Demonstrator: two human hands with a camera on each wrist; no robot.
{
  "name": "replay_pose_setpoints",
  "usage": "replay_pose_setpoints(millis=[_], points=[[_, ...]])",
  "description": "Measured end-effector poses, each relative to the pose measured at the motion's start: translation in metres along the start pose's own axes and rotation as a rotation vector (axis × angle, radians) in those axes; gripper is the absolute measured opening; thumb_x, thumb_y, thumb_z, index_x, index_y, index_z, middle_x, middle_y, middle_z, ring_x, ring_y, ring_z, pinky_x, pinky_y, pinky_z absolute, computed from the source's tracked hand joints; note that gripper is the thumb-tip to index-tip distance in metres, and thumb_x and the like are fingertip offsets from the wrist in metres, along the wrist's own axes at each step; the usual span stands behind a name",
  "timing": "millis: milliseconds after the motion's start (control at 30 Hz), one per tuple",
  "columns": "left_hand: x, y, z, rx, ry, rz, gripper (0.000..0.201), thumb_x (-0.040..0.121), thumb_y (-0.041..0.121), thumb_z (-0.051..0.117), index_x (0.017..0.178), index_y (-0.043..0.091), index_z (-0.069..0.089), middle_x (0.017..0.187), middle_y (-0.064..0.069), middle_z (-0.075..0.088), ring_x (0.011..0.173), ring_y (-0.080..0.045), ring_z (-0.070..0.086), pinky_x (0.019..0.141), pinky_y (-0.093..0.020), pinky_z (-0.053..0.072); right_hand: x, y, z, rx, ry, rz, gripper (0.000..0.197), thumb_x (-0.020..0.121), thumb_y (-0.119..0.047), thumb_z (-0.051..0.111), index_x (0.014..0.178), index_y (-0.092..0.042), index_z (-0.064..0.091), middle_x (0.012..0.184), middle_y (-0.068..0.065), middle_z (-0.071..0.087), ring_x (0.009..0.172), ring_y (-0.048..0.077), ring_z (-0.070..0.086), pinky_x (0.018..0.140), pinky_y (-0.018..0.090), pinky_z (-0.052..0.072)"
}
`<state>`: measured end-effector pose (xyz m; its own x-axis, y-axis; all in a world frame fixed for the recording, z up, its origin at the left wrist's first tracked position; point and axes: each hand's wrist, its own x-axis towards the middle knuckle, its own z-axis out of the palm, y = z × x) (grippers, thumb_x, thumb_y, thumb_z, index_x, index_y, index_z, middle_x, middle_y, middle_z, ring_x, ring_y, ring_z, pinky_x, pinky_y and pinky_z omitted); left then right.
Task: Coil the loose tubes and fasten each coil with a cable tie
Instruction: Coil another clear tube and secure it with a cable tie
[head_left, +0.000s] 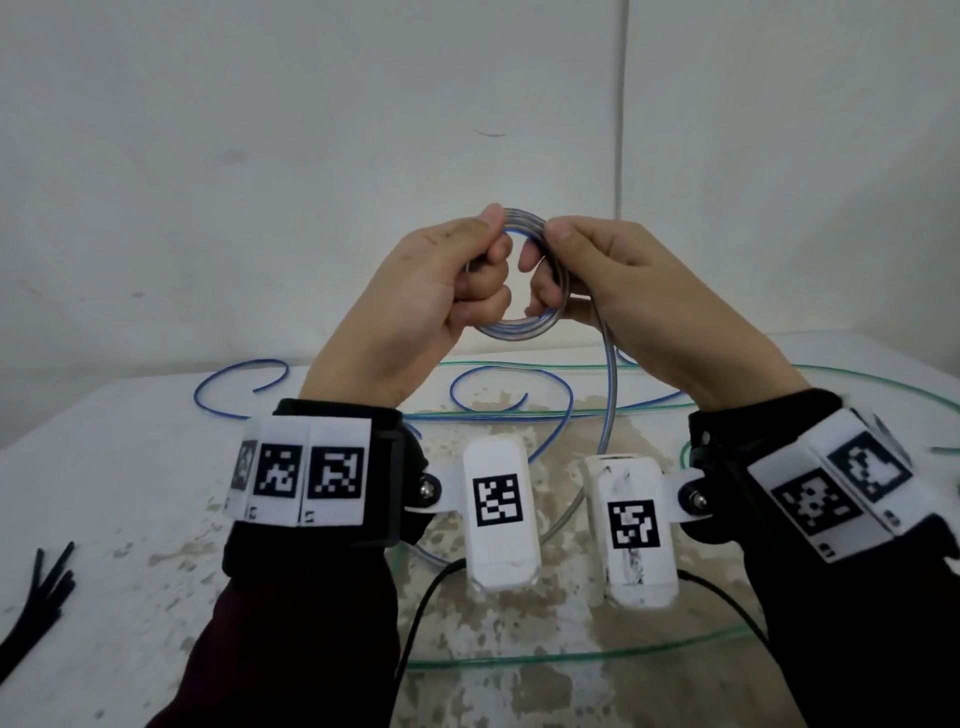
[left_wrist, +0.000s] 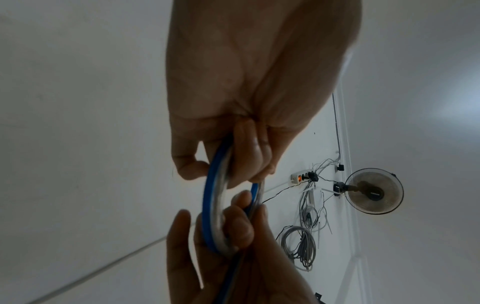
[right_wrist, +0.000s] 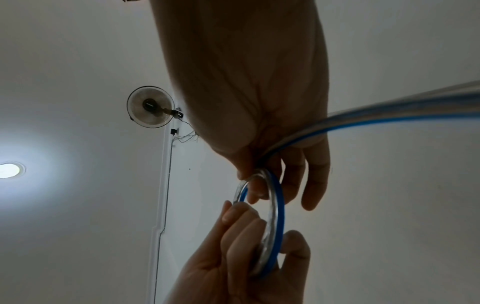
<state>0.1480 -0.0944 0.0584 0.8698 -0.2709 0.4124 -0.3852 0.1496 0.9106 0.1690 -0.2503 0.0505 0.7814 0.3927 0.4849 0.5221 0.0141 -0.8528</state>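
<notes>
Both hands are raised above the table and hold one small coil of clear tube with a blue stripe. My left hand grips the coil's left side, thumb on top and fingers curled through the ring. My right hand pinches the right side. The tube's loose tail hangs from the right hand down to the table. In the left wrist view the coil runs between the left hand and the right hand. The right wrist view shows the coil, the right hand, and the tail leading away.
A worn white table stands against a white wall. On it lie a loose blue tube, a long green tube and a bunch of black cable ties at the left edge. Black camera cords trail below my wrists.
</notes>
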Motion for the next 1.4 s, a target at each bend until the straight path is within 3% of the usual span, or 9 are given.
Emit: replay_pose_setpoints(millis=[200, 300, 500, 567, 733, 900, 1000, 1133, 1400], points=[[-0.001, 0.000, 0.002, -0.065, 0.015, 0.009, 0.036, 0.103, 0.025, 0.031, 0.071, 0.013, 0.040, 0.048, 0.011, 0.022, 0.041, -0.004, 0.019, 0.045, -0.018, 0.018, -0.001, -0.002, 0.000, 0.094, -0.001, 0.023, 0.036, 0.103, -0.025, 0.034, 0.083, -0.011, 0.060, 0.059, -0.001, 0.056, 0.063, 0.013, 0.054, 0.073, 0.025, 0.051], [0.002, 0.001, 0.002, -0.185, 0.069, 0.054, 0.037, 0.103, 0.026, 0.029, 0.070, 0.013, 0.040, 0.045, 0.010, 0.024, 0.039, -0.005, 0.022, 0.049, -0.017, 0.027, -0.001, -0.003, 0.004, 0.292, -0.005, 0.079, 0.042, 0.104, -0.027, 0.031, 0.084, -0.008, 0.062, 0.063, 0.001, 0.061, 0.066, 0.013, 0.060, 0.081, 0.032, 0.055], [0.001, 0.000, 0.007, -0.236, 0.001, -0.048, 0.033, 0.097, 0.021, 0.032, 0.067, 0.011, 0.041, 0.042, 0.003, 0.025, 0.038, -0.013, 0.028, 0.044, -0.019, 0.038, 0.001, 0.000, 0.004, 0.262, 0.048, 0.075, 0.037, 0.104, -0.027, 0.031, 0.079, -0.011, 0.051, 0.051, -0.008, 0.038, 0.062, 0.013, 0.046, 0.068, 0.022, 0.041], [0.000, 0.000, 0.005, -0.166, -0.038, -0.079, 0.035, 0.099, 0.023, 0.033, 0.068, 0.011, 0.042, 0.042, 0.005, 0.027, 0.039, -0.011, 0.029, 0.045, -0.018, 0.034, 0.000, 0.000, 0.004, 0.179, 0.057, 0.065, 0.037, 0.104, -0.028, 0.031, 0.078, -0.012, 0.053, 0.049, -0.009, 0.036, 0.059, 0.012, 0.046, 0.067, 0.023, 0.039], [0.000, 0.000, -0.003, -0.133, 0.007, -0.019, 0.039, 0.103, 0.028, 0.030, 0.068, 0.014, 0.039, 0.047, 0.008, 0.022, 0.041, -0.007, 0.020, 0.044, -0.017, 0.020, -0.002, -0.004, 0.006, 0.123, 0.086, 0.048, 0.031, 0.100, -0.026, 0.044, 0.082, -0.007, 0.061, 0.062, 0.000, 0.060, 0.060, 0.010, 0.058, 0.069, 0.029, 0.058], [-0.001, 0.002, -0.003, -0.167, 0.002, -0.003, 0.040, 0.103, 0.030, 0.029, 0.067, 0.015, 0.037, 0.047, 0.008, 0.021, 0.041, -0.006, 0.018, 0.044, -0.020, 0.017, -0.002, -0.003, 0.005, 0.199, 0.049, 0.056, 0.031, 0.100, -0.024, 0.044, 0.082, -0.007, 0.062, 0.063, 0.000, 0.065, 0.061, 0.009, 0.062, 0.070, 0.024, 0.056], [0.001, 0.000, -0.001, -0.177, 0.031, 0.031, 0.040, 0.104, 0.029, 0.028, 0.068, 0.015, 0.037, 0.046, 0.009, 0.022, 0.041, -0.006, 0.018, 0.045, -0.018, 0.021, -0.001, -0.004, 0.005, 0.270, 0.057, 0.090, 0.036, 0.102, -0.028, 0.038, 0.085, -0.008, 0.064, 0.066, 0.001, 0.066, 0.067, 0.012, 0.064, 0.075, 0.030, 0.058], [0.004, -0.003, -0.001, -0.273, 0.092, 0.089, 0.040, 0.104, 0.030, 0.026, 0.069, 0.015, 0.036, 0.045, 0.009, 0.023, 0.038, -0.006, 0.020, 0.058, -0.017, 0.042, -0.001, -0.006, 0.005, 0.396, 0.002, 0.143, 0.039, 0.104, -0.025, 0.031, 0.096, -0.007, 0.065, 0.073, 0.002, 0.068, 0.077, 0.015, 0.066, 0.085, 0.032, 0.055], [0.009, -0.012, 0.016, -0.323, 0.128, 0.191, 0.039, 0.105, 0.028, 0.021, 0.072, 0.013, 0.035, 0.046, 0.008, 0.026, 0.041, -0.008, 0.024, 0.064, -0.022, 0.047, 0.000, -0.004, 0.002, 0.483, 0.062, 0.149, 0.039, 0.103, -0.025, 0.034, 0.091, -0.001, 0.063, 0.072, 0.006, 0.064, 0.073, 0.018, 0.065, 0.084, 0.032, 0.057]])
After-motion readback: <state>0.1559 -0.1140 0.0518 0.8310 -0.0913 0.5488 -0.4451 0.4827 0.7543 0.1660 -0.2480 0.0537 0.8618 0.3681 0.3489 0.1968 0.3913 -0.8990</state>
